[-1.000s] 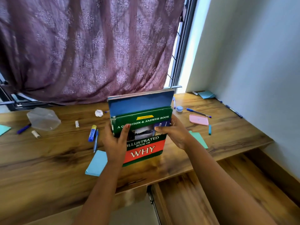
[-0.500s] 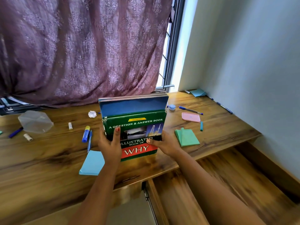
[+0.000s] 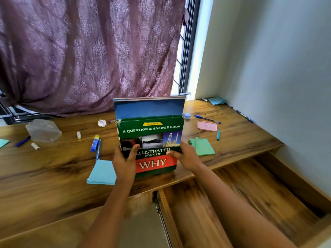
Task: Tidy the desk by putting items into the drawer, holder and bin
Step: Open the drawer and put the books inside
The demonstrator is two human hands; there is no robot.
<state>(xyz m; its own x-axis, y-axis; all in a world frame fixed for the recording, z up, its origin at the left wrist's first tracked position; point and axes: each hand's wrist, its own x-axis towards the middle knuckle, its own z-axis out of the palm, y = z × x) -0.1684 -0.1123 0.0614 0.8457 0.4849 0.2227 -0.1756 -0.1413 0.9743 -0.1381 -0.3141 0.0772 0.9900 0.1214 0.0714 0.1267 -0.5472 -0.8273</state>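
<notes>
Both hands, left hand (image 3: 125, 161) and right hand (image 3: 186, 156), are curled around upright books (image 3: 151, 138) held on the worktop (image 3: 53, 169).

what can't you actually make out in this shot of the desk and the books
Head view only:
- Blue book: cover mostly hidden by the green book in front.
- Left hand and right hand: fingers hidden behind the books, only thumbs show.
- Drawer: near end cut off by the bottom edge, part covered by the right arm.
- Pink lid: label too small to read.
- Teal paper: cut by the left edge.
</notes>
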